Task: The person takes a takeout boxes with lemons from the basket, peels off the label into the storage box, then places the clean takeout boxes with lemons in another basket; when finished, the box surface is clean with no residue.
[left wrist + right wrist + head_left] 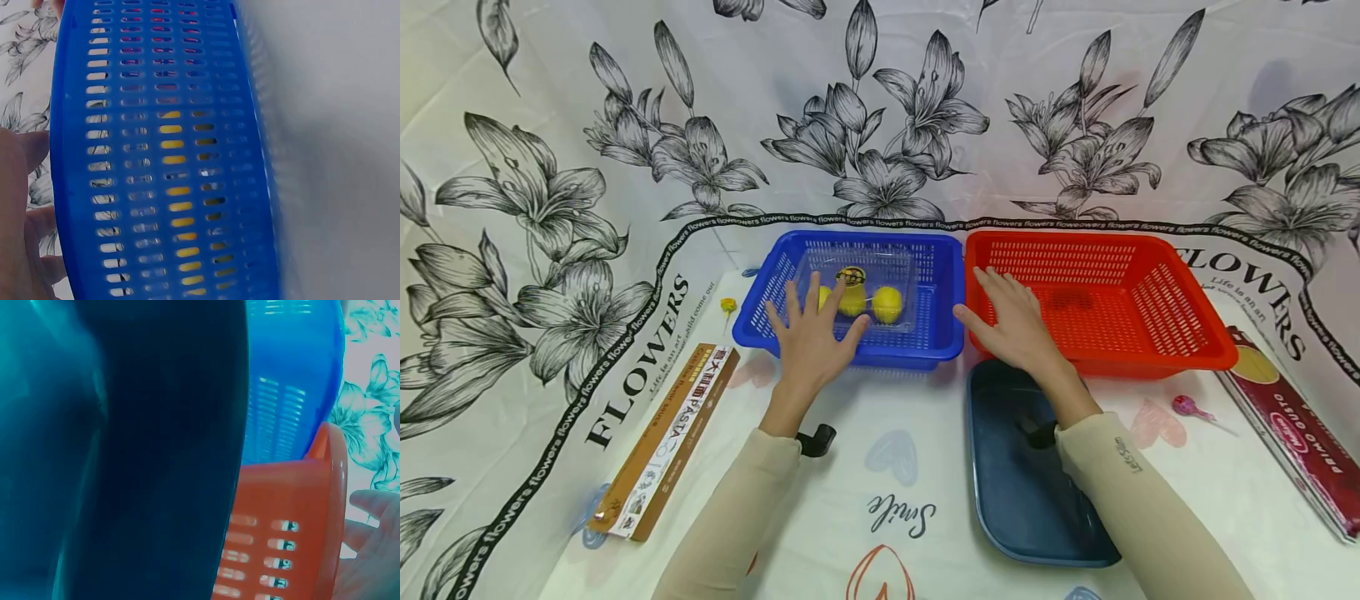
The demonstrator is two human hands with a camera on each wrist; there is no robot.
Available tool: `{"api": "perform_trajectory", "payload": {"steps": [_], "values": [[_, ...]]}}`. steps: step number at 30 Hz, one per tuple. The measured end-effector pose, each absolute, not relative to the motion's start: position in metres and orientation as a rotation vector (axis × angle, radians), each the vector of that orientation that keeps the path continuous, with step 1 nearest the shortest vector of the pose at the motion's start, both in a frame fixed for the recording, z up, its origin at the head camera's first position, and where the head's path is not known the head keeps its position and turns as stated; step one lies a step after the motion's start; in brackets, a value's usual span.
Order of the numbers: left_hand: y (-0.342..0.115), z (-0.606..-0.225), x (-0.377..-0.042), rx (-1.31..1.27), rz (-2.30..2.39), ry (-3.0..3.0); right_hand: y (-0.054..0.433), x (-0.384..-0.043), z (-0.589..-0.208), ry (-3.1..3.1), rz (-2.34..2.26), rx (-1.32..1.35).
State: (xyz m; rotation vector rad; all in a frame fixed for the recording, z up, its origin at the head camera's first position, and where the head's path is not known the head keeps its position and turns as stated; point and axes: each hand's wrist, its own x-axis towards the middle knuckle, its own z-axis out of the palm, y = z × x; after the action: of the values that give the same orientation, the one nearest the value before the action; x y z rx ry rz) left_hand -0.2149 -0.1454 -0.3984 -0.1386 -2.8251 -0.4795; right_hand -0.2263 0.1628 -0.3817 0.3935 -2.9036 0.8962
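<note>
My left hand (812, 337), fingers spread, hovers over the front rim of the blue basket (902, 358). Inside that basket lies a clear plastic box (891, 262) holding several yellow round things (887, 305), partly hidden by the hand. Seen from the left wrist, the fingers (42, 219) pass beyond the basket's rim, and yellow shows through the slots. My right hand (1018, 329), thumb apart from the fingers, is over the left end of the red basket (1135, 363). Neither hand holds anything. Under the right wrist sits a dark blue tray (1037, 517).
On the left lie a brown-and-white pasta box (662, 442) and a small yellow lollipop (727, 305). At the right are a pink lollipop (1186, 406) and a dark red package (1292, 425). Behind the baskets rises a flower-printed cloth (880, 108).
</note>
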Motion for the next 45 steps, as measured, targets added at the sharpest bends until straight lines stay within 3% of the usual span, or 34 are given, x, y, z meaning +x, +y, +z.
{"api": "perform_trajectory", "payload": {"steps": [45], "values": [[-0.224,-0.427,-0.210,0.318,-0.799,-2.557,0.109,-0.261,-0.352,-2.855,1.338,0.536]]}}
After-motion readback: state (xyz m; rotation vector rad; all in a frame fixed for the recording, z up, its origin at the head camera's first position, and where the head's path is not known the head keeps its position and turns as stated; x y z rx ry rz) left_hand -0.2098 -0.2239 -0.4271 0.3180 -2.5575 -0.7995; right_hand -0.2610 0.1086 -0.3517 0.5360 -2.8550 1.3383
